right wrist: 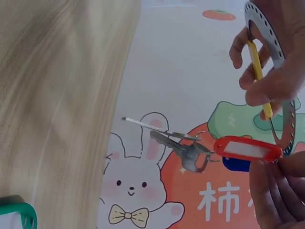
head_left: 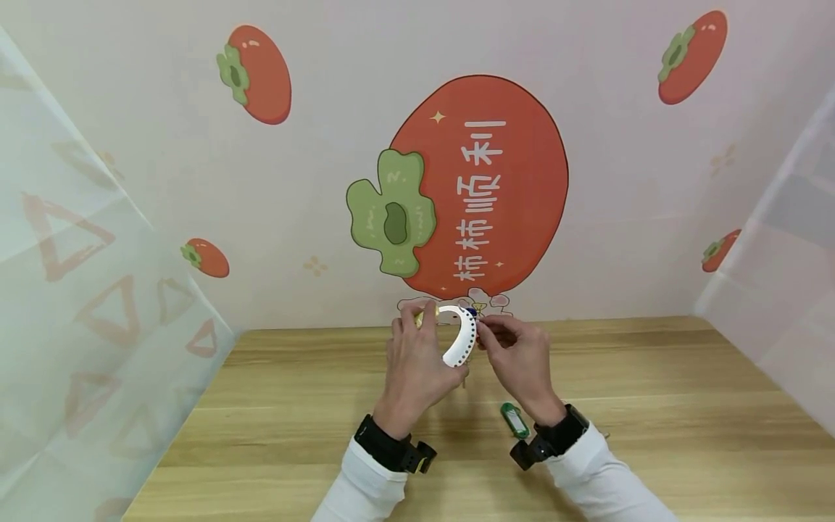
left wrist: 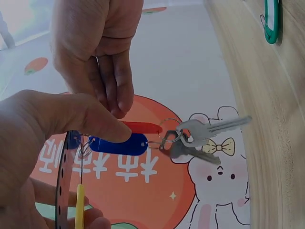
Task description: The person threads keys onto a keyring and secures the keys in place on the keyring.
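Presently, the left hand [head_left: 417, 362] grips the white perforated ring [head_left: 464, 341] above the worktop [head_left: 313, 406], the right hand's [head_left: 522, 359] fingers pinch the red key tag [right wrist: 248, 149] beside it, and bracing the ring firmly appears advisable.

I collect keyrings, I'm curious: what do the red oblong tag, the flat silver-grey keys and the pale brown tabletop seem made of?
Red oblong tag: probably smooth plastic; even colour, rounded ends.
Silver-grey keys: likely metal, from their dull sheen.
Pale brown tabletop: seemingly matt wood or laminate, by its streaky grain.
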Demonstrator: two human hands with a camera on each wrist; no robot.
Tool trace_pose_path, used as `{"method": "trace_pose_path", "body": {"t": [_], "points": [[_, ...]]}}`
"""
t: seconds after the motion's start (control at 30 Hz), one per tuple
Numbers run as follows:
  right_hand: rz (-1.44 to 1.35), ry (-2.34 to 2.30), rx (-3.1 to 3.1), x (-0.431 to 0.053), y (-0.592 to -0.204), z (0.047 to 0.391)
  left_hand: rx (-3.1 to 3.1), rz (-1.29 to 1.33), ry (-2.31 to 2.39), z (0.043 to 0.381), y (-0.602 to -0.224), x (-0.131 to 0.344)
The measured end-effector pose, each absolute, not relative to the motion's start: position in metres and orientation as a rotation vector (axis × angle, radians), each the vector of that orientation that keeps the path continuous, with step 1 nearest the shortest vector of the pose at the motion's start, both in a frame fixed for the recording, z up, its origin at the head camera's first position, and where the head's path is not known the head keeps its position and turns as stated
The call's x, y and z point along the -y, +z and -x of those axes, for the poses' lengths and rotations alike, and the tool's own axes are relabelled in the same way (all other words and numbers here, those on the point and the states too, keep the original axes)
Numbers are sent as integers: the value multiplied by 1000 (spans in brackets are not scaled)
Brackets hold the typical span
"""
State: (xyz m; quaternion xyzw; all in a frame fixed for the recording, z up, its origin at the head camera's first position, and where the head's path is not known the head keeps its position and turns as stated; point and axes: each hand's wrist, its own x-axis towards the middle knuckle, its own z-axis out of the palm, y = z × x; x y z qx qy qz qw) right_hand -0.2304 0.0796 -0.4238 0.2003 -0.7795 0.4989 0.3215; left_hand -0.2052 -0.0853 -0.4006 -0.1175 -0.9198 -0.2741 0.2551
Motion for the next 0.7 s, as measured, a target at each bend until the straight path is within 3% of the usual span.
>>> {"method": "trace_pose_path", "body": {"t": [0.7], "points": [[-797, 882, 2058, -93, -419, 235, 2597, 423, -686, 202, -398, 90]]}}
